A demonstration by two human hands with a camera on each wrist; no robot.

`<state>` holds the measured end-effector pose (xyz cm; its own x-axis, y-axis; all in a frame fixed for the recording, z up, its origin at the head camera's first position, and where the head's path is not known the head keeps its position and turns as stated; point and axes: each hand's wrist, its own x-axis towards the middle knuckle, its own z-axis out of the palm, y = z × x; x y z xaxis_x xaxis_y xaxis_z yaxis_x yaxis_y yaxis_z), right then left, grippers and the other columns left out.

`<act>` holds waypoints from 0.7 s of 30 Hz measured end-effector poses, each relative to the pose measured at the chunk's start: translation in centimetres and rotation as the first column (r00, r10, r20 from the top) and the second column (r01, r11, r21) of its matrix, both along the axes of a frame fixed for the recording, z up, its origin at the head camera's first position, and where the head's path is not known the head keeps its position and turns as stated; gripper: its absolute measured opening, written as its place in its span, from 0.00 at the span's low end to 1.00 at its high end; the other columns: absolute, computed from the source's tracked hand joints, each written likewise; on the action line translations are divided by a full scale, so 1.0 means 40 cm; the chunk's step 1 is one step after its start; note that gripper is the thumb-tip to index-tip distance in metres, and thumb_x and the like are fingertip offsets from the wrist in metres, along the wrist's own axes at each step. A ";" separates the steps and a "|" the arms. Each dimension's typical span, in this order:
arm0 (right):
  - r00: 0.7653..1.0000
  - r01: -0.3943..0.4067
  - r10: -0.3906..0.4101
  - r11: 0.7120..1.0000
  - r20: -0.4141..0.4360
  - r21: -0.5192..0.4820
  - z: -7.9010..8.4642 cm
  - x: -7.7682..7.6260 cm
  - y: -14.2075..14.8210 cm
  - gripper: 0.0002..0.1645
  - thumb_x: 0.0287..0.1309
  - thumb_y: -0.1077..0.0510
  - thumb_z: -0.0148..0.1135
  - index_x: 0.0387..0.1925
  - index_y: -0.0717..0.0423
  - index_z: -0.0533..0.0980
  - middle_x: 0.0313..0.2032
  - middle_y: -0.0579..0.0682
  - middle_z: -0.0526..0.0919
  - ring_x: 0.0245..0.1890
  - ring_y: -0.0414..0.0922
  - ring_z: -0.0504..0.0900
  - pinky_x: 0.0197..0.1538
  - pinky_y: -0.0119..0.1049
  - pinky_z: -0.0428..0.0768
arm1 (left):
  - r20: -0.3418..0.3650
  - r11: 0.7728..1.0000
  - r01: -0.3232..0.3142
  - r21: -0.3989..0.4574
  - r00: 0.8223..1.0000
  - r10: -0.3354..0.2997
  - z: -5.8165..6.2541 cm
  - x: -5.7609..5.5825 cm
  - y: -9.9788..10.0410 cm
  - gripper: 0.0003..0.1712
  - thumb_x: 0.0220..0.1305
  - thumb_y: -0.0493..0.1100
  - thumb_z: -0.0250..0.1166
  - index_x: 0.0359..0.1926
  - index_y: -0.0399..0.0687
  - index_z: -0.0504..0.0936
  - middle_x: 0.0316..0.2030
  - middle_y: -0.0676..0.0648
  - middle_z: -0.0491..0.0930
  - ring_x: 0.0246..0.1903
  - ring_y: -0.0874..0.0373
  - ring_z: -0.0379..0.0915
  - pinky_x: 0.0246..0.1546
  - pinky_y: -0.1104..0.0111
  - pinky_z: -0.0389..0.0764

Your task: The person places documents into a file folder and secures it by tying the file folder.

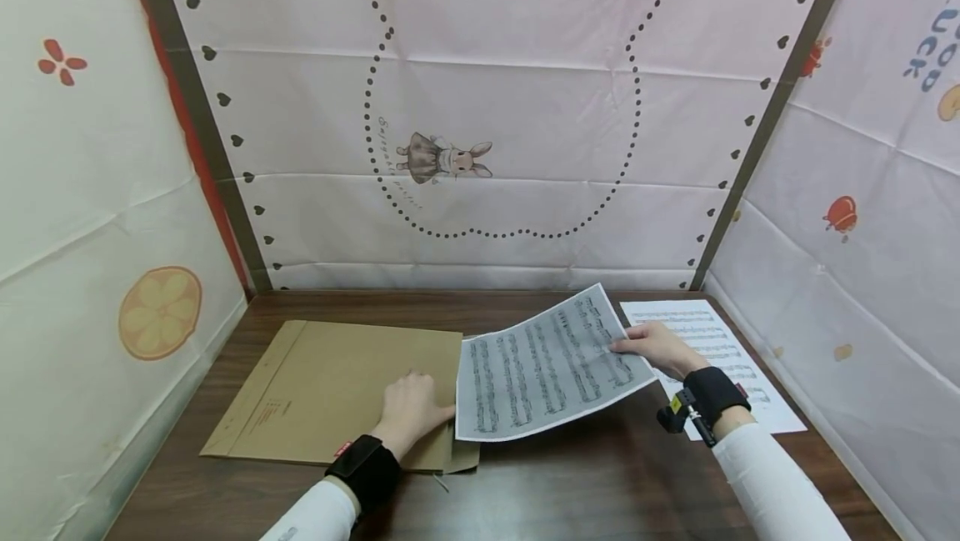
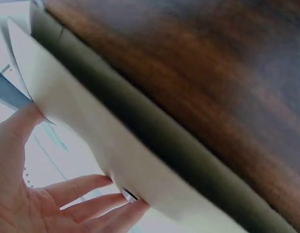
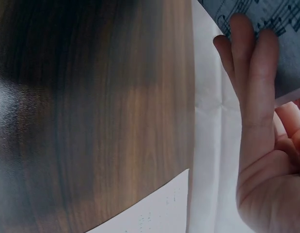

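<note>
A brown kraft paper envelope (image 1: 341, 374) lies flat on the table, its mouth facing right. My left hand (image 1: 411, 412) rests on its upper layer near that mouth, fingertips pressing the paper and thumb pointing right. In the left wrist view, a dark gap shows between the envelope's two layers (image 2: 91, 119). My right hand (image 1: 660, 348) pinches the right edge of a printed music sheet (image 1: 540, 366), held tilted above the table. The sheet's left edge is right at the envelope's mouth, close to my left thumb. In the right wrist view, the fingers (image 3: 259, 73) lie over the printed notes.
Another sheet of music (image 1: 720, 349) lies on the table at the right, partly behind my right hand and wrist. The brown wooden table (image 1: 555, 491) is enclosed at the back and sides by pale printed cloth (image 1: 510, 124).
</note>
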<state>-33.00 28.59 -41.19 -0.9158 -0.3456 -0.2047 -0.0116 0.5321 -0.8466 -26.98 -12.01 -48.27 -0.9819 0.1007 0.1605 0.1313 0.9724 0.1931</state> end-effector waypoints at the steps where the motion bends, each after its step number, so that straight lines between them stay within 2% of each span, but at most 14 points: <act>1: 1.000 0.009 -0.009 1.000 -0.005 0.003 -0.004 0.001 -0.001 0.24 0.70 0.58 0.62 0.58 0.73 0.78 0.48 0.68 0.88 0.41 0.50 0.92 0.43 0.38 0.89 | 0.006 1.000 0.001 0.009 1.000 -0.001 0.001 -0.001 -0.001 0.35 0.43 0.68 0.77 0.19 0.39 0.77 0.28 0.41 0.80 0.27 0.45 0.81 0.22 0.56 0.79; 5: 0.999 0.034 -0.034 0.999 -0.020 -0.002 -0.021 0.005 -0.001 0.24 0.70 0.58 0.61 0.58 0.74 0.77 0.48 0.68 0.88 0.39 0.48 0.92 0.42 0.36 0.89 | 0.038 0.999 0.004 0.040 0.999 -0.005 0.003 -0.003 -0.005 0.33 0.48 0.65 0.75 0.14 0.44 0.72 0.26 0.42 0.79 0.26 0.47 0.79 0.22 0.57 0.76; 10: 0.998 0.070 -0.070 0.997 -0.003 -0.034 -0.041 0.011 -0.008 0.25 0.70 0.57 0.62 0.58 0.74 0.77 0.47 0.67 0.89 0.38 0.46 0.92 0.40 0.35 0.88 | 0.044 0.999 0.002 0.054 0.999 -0.004 0.007 -0.006 -0.005 0.30 0.52 0.62 0.72 0.14 0.45 0.72 0.24 0.42 0.79 0.25 0.47 0.78 0.21 0.58 0.75; 16: 0.994 0.112 -0.112 0.993 -0.017 -0.029 -0.045 0.027 -0.029 0.24 0.68 0.56 0.64 0.55 0.72 0.80 0.44 0.65 0.90 0.36 0.46 0.92 0.38 0.34 0.88 | 0.055 0.998 -0.006 0.064 0.998 0.002 0.009 -0.012 -0.001 0.30 0.55 0.62 0.70 0.12 0.47 0.69 0.23 0.44 0.79 0.24 0.49 0.76 0.21 0.59 0.74; 21: 0.997 0.073 -0.073 0.997 0.008 -0.010 -0.033 0.055 -0.035 0.23 0.66 0.55 0.66 0.55 0.70 0.81 0.45 0.63 0.90 0.39 0.48 0.92 0.41 0.36 0.88 | 0.059 0.999 -0.011 0.049 0.998 0.008 0.008 -0.012 0.002 0.31 0.55 0.62 0.70 0.12 0.47 0.68 0.23 0.44 0.78 0.23 0.50 0.75 0.20 0.60 0.73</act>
<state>-30.82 27.18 -42.50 -0.9369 -0.2803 -0.2088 0.0336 0.5222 -0.8521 -27.45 -11.94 -47.93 -0.9906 0.0848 0.1075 0.1093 0.9627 0.2477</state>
